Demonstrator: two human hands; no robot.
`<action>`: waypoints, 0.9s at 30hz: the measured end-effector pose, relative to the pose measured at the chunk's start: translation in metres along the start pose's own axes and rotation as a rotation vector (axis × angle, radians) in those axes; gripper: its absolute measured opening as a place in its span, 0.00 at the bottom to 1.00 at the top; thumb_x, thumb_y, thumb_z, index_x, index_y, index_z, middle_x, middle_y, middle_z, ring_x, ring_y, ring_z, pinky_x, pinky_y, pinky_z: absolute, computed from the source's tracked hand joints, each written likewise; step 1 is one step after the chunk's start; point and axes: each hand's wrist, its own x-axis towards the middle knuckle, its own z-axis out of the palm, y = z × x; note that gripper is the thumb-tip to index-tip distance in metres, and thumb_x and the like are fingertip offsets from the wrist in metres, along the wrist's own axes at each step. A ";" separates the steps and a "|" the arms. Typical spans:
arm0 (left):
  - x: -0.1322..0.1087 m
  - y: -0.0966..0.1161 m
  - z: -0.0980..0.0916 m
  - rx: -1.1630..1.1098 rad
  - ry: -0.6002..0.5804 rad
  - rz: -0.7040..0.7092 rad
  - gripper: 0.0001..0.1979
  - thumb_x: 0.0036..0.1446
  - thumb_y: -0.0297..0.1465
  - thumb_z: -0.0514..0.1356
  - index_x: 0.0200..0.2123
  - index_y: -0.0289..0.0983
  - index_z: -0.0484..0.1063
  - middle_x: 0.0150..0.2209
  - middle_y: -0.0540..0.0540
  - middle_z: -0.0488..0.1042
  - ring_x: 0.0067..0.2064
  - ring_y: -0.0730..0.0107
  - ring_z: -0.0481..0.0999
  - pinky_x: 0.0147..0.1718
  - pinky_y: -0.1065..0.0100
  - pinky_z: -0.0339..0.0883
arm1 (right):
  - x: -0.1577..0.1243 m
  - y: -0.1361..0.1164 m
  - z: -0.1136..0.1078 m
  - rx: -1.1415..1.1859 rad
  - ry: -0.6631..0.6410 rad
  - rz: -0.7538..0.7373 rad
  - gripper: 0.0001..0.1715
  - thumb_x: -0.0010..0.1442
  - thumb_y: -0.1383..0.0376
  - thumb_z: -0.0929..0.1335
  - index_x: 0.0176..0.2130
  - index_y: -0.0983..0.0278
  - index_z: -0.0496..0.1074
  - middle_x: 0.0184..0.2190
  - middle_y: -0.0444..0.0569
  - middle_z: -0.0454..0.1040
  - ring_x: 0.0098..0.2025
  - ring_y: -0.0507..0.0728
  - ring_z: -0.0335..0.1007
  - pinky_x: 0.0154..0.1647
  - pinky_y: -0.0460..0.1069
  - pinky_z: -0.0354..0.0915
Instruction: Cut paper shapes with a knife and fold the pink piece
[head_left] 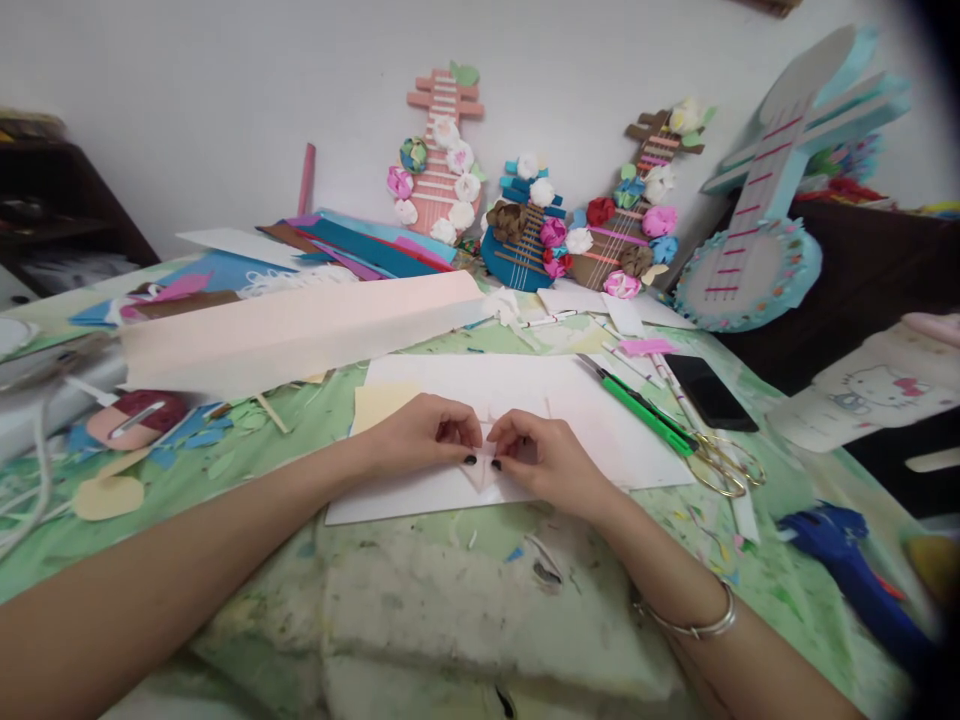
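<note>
Both hands meet over a white board (pixel 420 500) lying on the green table cover. My left hand (pixel 427 432) pinches the left edge of a small pale pink folded paper (pixel 481 474) between thumb and fingers. From the other side, my right hand (pixel 541 455) pinches the same paper, its thumb close to the left thumb. The paper's lower end comes to a point; its upper part is partly hidden by the fingers. A pale yellow sheet (pixel 382 402) lies by my left hand. Right of my right hand are a green box cutter (pixel 649 412) and gold-handled scissors (pixel 724 465).
Behind the board lies a long pale pink sheet (pixel 300 330). Flower-covered cardboard instruments (pixel 517 245) lean on the wall. To the right are a black phone (pixel 711 392), a blue glue gun (pixel 847 550) and a cartoon-cat cup (pixel 862 385); a white cable (pixel 46 450) runs at left.
</note>
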 end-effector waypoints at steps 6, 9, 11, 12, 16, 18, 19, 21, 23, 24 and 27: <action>-0.002 0.000 0.002 0.045 0.015 0.025 0.04 0.51 0.27 0.60 0.32 0.36 0.74 0.23 0.55 0.68 0.25 0.78 0.62 0.25 0.75 0.55 | 0.002 0.001 0.002 -0.005 0.002 0.004 0.11 0.51 0.76 0.67 0.35 0.63 0.70 0.28 0.43 0.73 0.30 0.50 0.69 0.33 0.46 0.63; -0.003 0.000 0.002 0.077 0.012 0.018 0.04 0.51 0.27 0.60 0.32 0.36 0.74 0.23 0.55 0.67 0.25 0.78 0.62 0.24 0.75 0.55 | 0.002 0.001 0.002 0.000 0.000 0.007 0.11 0.51 0.77 0.67 0.35 0.63 0.70 0.28 0.43 0.73 0.30 0.50 0.69 0.33 0.45 0.64; -0.003 0.000 0.002 0.101 0.015 0.009 0.05 0.50 0.26 0.60 0.32 0.36 0.74 0.23 0.55 0.67 0.25 0.77 0.62 0.24 0.75 0.55 | 0.002 0.001 0.001 0.003 -0.003 0.007 0.11 0.51 0.77 0.67 0.35 0.63 0.70 0.28 0.43 0.73 0.31 0.50 0.69 0.33 0.45 0.64; -0.003 0.001 0.002 0.113 0.017 0.005 0.05 0.50 0.26 0.60 0.32 0.36 0.74 0.22 0.55 0.66 0.25 0.77 0.62 0.24 0.75 0.55 | 0.002 0.000 0.001 0.004 -0.003 0.006 0.11 0.51 0.77 0.67 0.35 0.64 0.70 0.28 0.43 0.73 0.30 0.50 0.69 0.33 0.45 0.64; -0.003 0.001 0.003 0.144 0.032 0.002 0.05 0.50 0.25 0.59 0.32 0.36 0.74 0.22 0.55 0.67 0.25 0.77 0.63 0.24 0.75 0.55 | 0.002 -0.001 0.001 -0.006 -0.008 0.004 0.10 0.51 0.77 0.67 0.33 0.64 0.71 0.28 0.42 0.73 0.30 0.50 0.68 0.32 0.45 0.63; -0.003 0.001 0.004 0.147 0.037 0.006 0.05 0.50 0.26 0.59 0.32 0.36 0.75 0.22 0.55 0.67 0.25 0.77 0.63 0.24 0.75 0.55 | 0.001 -0.001 0.002 -0.015 -0.008 0.003 0.09 0.52 0.77 0.68 0.32 0.64 0.71 0.27 0.42 0.72 0.30 0.49 0.67 0.32 0.45 0.63; -0.002 0.001 0.004 0.150 0.038 0.010 0.05 0.50 0.26 0.59 0.32 0.36 0.75 0.22 0.55 0.67 0.25 0.77 0.63 0.24 0.75 0.55 | 0.001 -0.001 0.002 -0.019 -0.009 0.003 0.09 0.52 0.77 0.68 0.32 0.64 0.71 0.27 0.42 0.72 0.30 0.49 0.67 0.32 0.45 0.63; -0.002 0.001 0.004 0.157 0.034 0.014 0.05 0.50 0.26 0.59 0.32 0.36 0.75 0.22 0.54 0.67 0.25 0.77 0.63 0.24 0.75 0.56 | 0.002 0.000 0.002 -0.024 -0.011 0.000 0.09 0.52 0.77 0.68 0.32 0.64 0.71 0.26 0.42 0.72 0.29 0.49 0.67 0.32 0.45 0.62; -0.003 0.002 0.004 0.160 0.032 0.011 0.05 0.50 0.26 0.59 0.31 0.36 0.75 0.22 0.54 0.67 0.25 0.77 0.63 0.24 0.75 0.56 | 0.002 0.000 0.001 -0.029 -0.015 -0.006 0.08 0.52 0.77 0.68 0.31 0.64 0.72 0.26 0.42 0.72 0.29 0.49 0.66 0.31 0.44 0.62; -0.003 0.003 0.004 0.158 0.031 0.009 0.05 0.50 0.26 0.59 0.31 0.36 0.75 0.22 0.54 0.67 0.25 0.77 0.63 0.24 0.75 0.56 | 0.002 0.001 0.001 -0.032 -0.017 -0.008 0.08 0.52 0.77 0.68 0.31 0.64 0.72 0.26 0.42 0.72 0.29 0.49 0.66 0.31 0.44 0.62; -0.004 0.004 0.004 0.146 0.035 0.011 0.04 0.50 0.27 0.59 0.31 0.36 0.74 0.22 0.54 0.67 0.24 0.77 0.63 0.24 0.75 0.55 | 0.002 0.001 0.001 -0.032 -0.013 -0.006 0.08 0.52 0.76 0.68 0.31 0.64 0.72 0.26 0.42 0.73 0.28 0.49 0.66 0.31 0.44 0.62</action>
